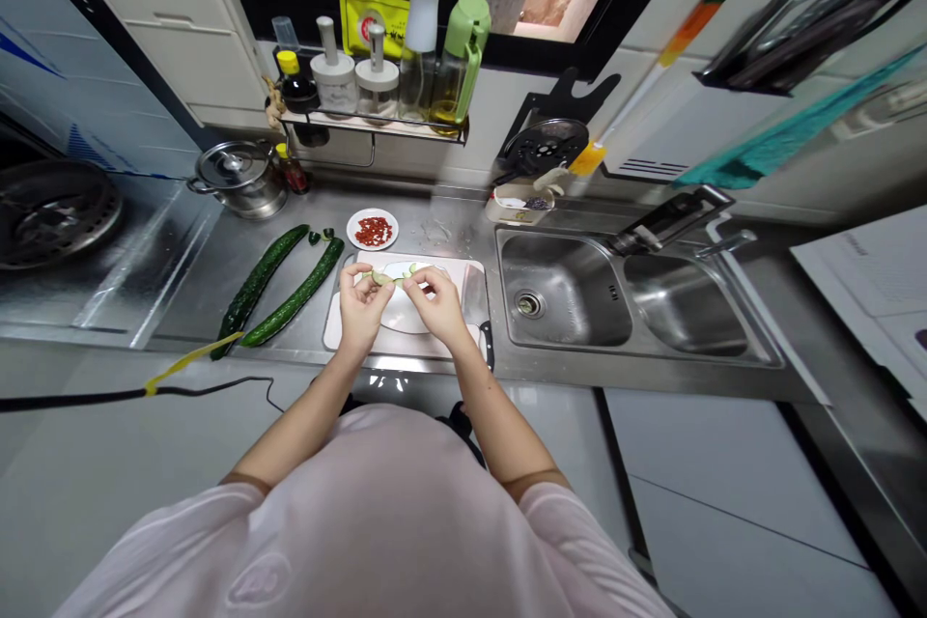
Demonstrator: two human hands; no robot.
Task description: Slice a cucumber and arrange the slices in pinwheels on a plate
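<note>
My left hand [363,305] pinches a thin, pale green cucumber slice [381,279] between thumb and fingertips. My right hand [438,307] is closed at the fingertips on a small green piece of cucumber [399,281] right beside it. Whether the two pieces are joined is too small to tell. Both hands are above a white plate [403,317] that rests on a light cutting board [339,321]. A knife [487,344] with a black handle lies along the board's right side. Left of the board are two long green cucumbers [265,274] [298,297] with small cut-off ends [314,238] behind them.
A small white dish [392,238] of chopped red chili stands behind the board. To the right is a double steel sink [572,294]. A lidded pot [242,179] stands back left, and a rack [377,123] of bottles hangs above the counter.
</note>
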